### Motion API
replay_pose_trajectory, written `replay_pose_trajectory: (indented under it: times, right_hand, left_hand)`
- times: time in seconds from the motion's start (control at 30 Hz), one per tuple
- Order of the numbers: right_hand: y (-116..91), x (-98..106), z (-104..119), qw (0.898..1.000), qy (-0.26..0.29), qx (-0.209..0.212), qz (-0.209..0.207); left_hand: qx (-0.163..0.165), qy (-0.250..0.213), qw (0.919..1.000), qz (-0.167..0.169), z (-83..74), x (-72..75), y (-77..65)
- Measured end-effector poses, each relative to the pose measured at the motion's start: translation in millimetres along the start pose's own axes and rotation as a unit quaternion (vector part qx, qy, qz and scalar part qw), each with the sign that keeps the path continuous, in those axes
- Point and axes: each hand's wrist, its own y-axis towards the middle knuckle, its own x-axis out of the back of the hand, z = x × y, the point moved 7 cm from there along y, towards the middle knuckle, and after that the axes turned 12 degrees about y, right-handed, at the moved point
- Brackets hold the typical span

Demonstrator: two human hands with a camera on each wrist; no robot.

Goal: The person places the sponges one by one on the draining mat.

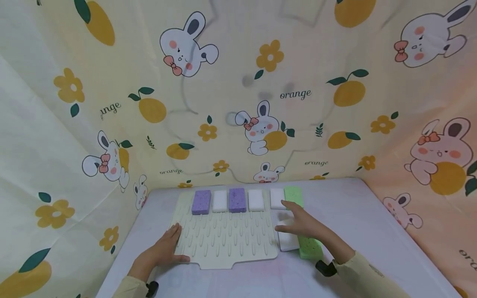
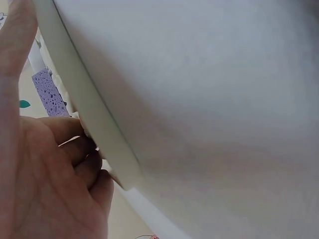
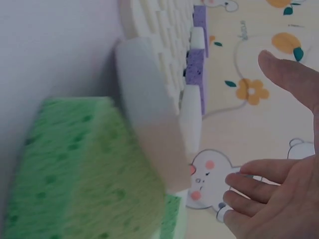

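Observation:
A cream draining board (image 1: 223, 261) with raised ridges lies on the table. Along its back edge stand a purple sponge (image 1: 201, 202), a white sponge (image 1: 220, 201), a second purple sponge (image 1: 237, 200) and a second white sponge (image 1: 256, 200). My left hand (image 1: 164, 248) rests against the board's left edge, thumb by the front corner, fingers at the side. My right hand (image 1: 303, 221), thumb and fingers spread, hovers with nothing in it above white sponges (image 1: 288, 241) and green sponges (image 1: 311, 248) right of the board. It partly hides them.
At the back right, another white sponge (image 1: 276, 198) stands beside a green one (image 1: 293, 194). The pale tabletop (image 1: 346, 211) extends to the right. A cloth (image 1: 231, 82) printed with rabbits and oranges hangs behind the table and along both sides.

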Motion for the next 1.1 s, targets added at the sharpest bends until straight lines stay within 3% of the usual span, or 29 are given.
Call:
replay_pose_trajectory:
  times: [0.4, 0.87, 1.1]
  right_hand:
    - [-31, 6, -19, 1.0, -0.001, -0.004, 0.013]
    - [-57, 8, -46, 0.999, -0.034, 0.031, 0.003]
    - [-63, 11, -61, 0.999, -0.035, 0.002, 0.011]
  left_hand:
    - [0.0, 0.001, 1.0, -0.005, 2.1, -1.7, 1.0]
    - [-0.007, -0.003, 0.9999, -0.007, 1.1, -0.9, 0.6]
    - [-0.025, -0.016, 0.9995, -0.008, 2.5, -3.3, 1.4]
